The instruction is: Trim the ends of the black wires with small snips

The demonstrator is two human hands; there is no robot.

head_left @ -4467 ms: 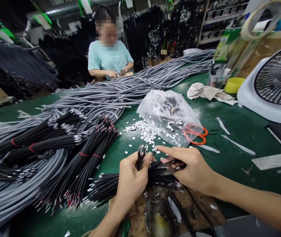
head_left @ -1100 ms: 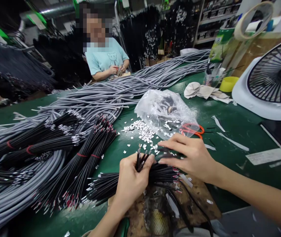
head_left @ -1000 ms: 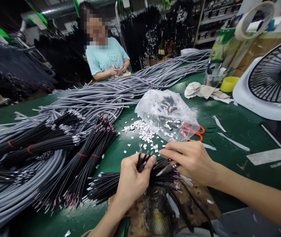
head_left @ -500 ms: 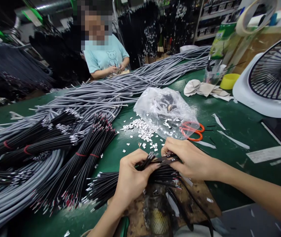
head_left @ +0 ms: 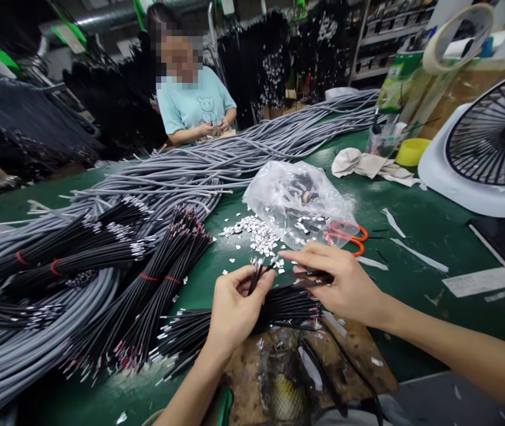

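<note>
Black wires [head_left: 256, 278] are pinched by the left hand [head_left: 238, 305]; a dark tool [head_left: 314, 277], seemingly snips, is gripped by the right hand [head_left: 345, 285].

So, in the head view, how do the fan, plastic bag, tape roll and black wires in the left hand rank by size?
1. Fan, cut off by the edge
2. Plastic bag
3. Tape roll
4. Black wires, partly hidden by the left hand

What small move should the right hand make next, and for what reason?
Probably the right hand should part one wire from the others with its index finger: the left hand pinches several wires close together, ends up, and that finger points out near their ends while the tool sits in the same hand.
</note>
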